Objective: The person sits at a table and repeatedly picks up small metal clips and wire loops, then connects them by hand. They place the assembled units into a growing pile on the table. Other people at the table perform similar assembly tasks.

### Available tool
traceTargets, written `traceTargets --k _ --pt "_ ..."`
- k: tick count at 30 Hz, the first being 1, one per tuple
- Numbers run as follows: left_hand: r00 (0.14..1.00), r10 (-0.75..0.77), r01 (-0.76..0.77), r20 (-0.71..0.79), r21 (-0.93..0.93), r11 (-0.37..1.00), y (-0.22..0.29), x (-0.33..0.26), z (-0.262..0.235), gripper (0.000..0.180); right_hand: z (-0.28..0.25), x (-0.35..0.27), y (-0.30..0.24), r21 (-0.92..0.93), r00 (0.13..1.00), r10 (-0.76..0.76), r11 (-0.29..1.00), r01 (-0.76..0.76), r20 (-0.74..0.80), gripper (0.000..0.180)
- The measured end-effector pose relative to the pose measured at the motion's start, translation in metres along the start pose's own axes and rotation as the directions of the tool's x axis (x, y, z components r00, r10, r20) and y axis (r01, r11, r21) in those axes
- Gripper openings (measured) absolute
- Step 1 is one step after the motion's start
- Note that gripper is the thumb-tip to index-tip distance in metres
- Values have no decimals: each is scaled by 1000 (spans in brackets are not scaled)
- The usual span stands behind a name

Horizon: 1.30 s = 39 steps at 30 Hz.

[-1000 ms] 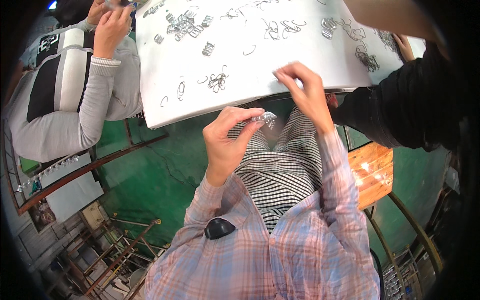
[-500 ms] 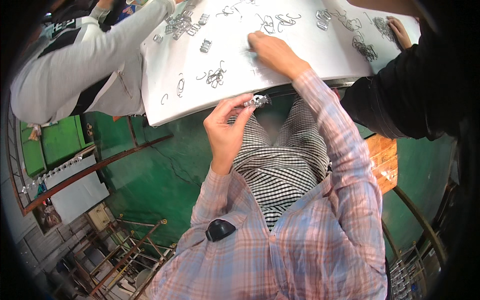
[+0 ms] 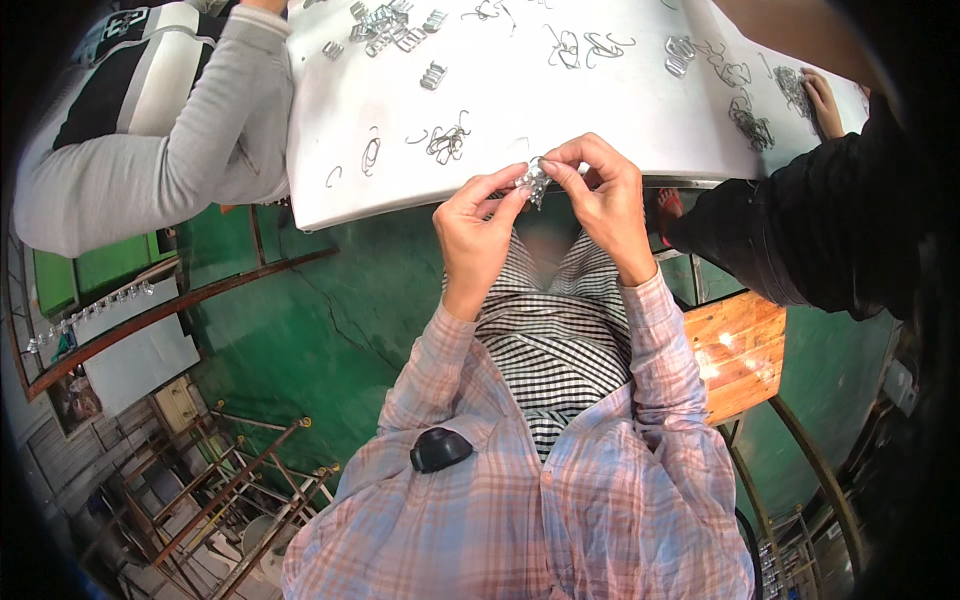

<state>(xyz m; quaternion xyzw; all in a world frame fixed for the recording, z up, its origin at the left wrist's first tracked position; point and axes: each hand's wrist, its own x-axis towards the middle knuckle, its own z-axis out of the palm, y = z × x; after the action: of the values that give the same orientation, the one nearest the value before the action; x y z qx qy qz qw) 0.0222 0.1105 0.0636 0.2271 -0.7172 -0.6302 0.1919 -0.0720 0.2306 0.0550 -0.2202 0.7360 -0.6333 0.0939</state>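
Just off the near edge of the white-covered table (image 3: pixel 350 105), my two hands meet over a small shiny metal part (image 3: pixel 537 184) with a toothed or segmented shape. My left hand (image 3: pixel 476 232) pinches it from the left between thumb and fingers. From the right, my right hand (image 3: pixel 606 205) has thumb and forefinger pressed together at its upper end; whether a wire piece is between them is too small to see. Close by on the table lie a tangle of thin dark wire hooks (image 3: pixel 446 144), a narrow wire loop (image 3: pixel 371 155) and a single hook (image 3: pixel 334 177).
Shiny ribbed metal clips (image 3: pixel 390 28) are heaped farther back, with more clips (image 3: pixel 679 56) and wire heaps (image 3: pixel 750 124) at right. A person in a grey sleeve (image 3: pixel 215 130) sits left; another's hand (image 3: pixel 822 103) rests at right. A wooden stool (image 3: pixel 735 355) stands below.
My right hand has come back from the wire pieces on the table to the metal part in my left hand. The left hand has shifted slightly right, and the view has moved a little.
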Motion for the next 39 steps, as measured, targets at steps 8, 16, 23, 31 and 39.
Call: traceTargets --k 8,16,23,31,39 --pt "997 -76 78 27 -112 991 -4 0 -8 26 7 -2 20 124 997 -70 990 68 12 8" --pt "968 -172 202 181 -164 966 0 1 -14 32 15 -9 23 404 998 61 913 -57 3 6" --pt "997 73 -53 -37 388 920 -10 98 -64 28 6 -23 6 389 1000 0 921 12 -31 5" --pt "950 297 -155 -95 685 712 -63 169 -52 26 6 -27 11 350 1000 -15 936 17 -11 3" --pt "981 -62 66 184 -14 998 31 44 -14 26 5 -20 2 384 987 57 923 5 -150 2"
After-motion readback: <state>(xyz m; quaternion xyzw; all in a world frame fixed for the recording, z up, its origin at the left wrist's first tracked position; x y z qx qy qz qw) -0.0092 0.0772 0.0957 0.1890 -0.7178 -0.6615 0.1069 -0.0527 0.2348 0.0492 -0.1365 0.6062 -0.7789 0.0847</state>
